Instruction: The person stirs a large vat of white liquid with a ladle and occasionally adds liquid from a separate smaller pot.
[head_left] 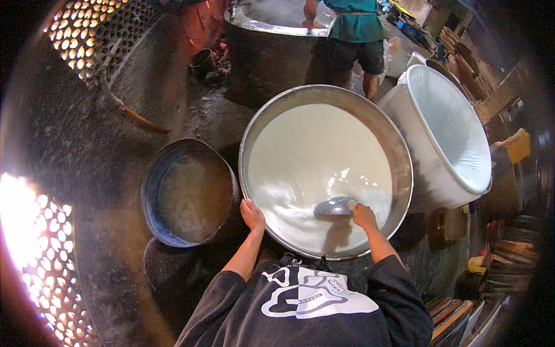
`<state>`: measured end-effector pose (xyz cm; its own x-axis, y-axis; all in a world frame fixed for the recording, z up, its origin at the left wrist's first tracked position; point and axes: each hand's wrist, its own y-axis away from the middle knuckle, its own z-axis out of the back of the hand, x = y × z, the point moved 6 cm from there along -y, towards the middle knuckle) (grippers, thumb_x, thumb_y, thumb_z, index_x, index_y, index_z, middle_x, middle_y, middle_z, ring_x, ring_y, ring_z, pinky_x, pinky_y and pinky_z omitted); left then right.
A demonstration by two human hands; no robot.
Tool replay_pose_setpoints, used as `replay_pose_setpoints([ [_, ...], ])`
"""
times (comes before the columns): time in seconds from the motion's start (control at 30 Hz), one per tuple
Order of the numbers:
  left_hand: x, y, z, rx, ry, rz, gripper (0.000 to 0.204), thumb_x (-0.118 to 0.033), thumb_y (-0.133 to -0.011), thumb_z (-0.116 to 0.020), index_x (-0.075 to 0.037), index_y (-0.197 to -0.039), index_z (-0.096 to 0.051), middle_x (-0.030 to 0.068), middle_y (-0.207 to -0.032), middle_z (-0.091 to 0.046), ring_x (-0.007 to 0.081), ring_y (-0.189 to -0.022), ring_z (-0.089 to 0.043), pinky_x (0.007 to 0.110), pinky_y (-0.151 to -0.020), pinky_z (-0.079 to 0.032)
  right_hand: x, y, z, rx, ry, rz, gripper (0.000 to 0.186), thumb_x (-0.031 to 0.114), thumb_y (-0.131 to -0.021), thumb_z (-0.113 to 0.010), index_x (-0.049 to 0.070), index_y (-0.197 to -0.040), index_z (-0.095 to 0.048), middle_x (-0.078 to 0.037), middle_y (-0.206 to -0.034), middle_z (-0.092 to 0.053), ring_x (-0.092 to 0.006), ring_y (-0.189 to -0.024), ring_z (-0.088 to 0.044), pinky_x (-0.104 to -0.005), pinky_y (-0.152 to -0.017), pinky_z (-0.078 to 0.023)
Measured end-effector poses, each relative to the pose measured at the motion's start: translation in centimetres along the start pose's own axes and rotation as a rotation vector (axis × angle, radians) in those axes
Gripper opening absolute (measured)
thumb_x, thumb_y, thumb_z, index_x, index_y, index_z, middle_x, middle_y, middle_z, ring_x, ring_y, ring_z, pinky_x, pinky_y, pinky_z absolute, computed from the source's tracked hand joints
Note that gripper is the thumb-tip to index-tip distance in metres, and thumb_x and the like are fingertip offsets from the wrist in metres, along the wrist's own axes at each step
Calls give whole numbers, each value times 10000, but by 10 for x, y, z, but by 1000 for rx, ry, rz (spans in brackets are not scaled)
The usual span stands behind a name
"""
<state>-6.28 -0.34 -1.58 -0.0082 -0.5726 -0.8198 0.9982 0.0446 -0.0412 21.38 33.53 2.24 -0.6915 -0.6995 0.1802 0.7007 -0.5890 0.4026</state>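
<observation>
A large round metal basin full of creamy white liquid is directly in front of me. My left hand grips its rim at the near left side. My right hand reaches over the near right part of the basin and pinches the edge of a dark, shallow bowl. That bowl is at the liquid's surface, tilted, and its inside is hidden from me. Pale froth and ripples spread around it, mostly toward the near left.
A dark blue tub of brownish liquid stands left of the basin. To the right leans a big white bucket. Beyond, a person in a teal top stands at a steaming vat. Stacked wood lies at lower right.
</observation>
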Motion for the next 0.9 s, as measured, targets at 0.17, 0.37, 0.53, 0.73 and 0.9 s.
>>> replay_pose_setpoints([
  [0.17,-10,2,2,-33,-5,-9,438,-313,-972,-361,72,-1093,-531,281,-1082,-563,433,-1034,-510,475,-902,-386,-69,36,8,2,-72,-71,439,102,-697,-620,21,-1124,-566,-226,-977,-649,-418,-927,-612,-468,-837,-490],
  [0.37,9,-2,3,-29,6,50,495,-340,-976,-341,77,-1178,-515,288,-1176,-547,423,-1128,-489,445,-977,-363,-116,82,82,-78,-85,-3,594,93,-639,-653,2,-1216,-546,-244,-983,-645,-386,-885,-633,-441,-781,-504],
  [0.53,6,2,10,-8,16,45,505,-347,-976,-332,76,-1189,-508,287,-1185,-543,421,-1139,-484,438,-988,-356,-104,94,181,-9,-494,-206,511,53,-637,-642,-31,-1133,-552,-251,-963,-639,-425,-915,-615,-443,-817,-501],
  [0.73,-7,1,3,33,63,14,456,-342,-974,-341,61,-1055,-538,277,-1072,-568,432,-1049,-510,463,-909,-378,-138,-4,124,-656,-228,-55,498,11,-654,-648,13,-1141,-544,-173,-856,-661,-322,-644,-649,-404,-642,-531],
  [0.9,-5,-2,3,18,54,32,453,-338,-972,-346,67,-1036,-539,280,-1050,-573,441,-1021,-517,467,-895,-387,-108,-49,66,-322,-497,-210,461,29,-672,-625,4,-1124,-540,-172,-703,-625,-270,-502,-613,-389,-461,-509],
])
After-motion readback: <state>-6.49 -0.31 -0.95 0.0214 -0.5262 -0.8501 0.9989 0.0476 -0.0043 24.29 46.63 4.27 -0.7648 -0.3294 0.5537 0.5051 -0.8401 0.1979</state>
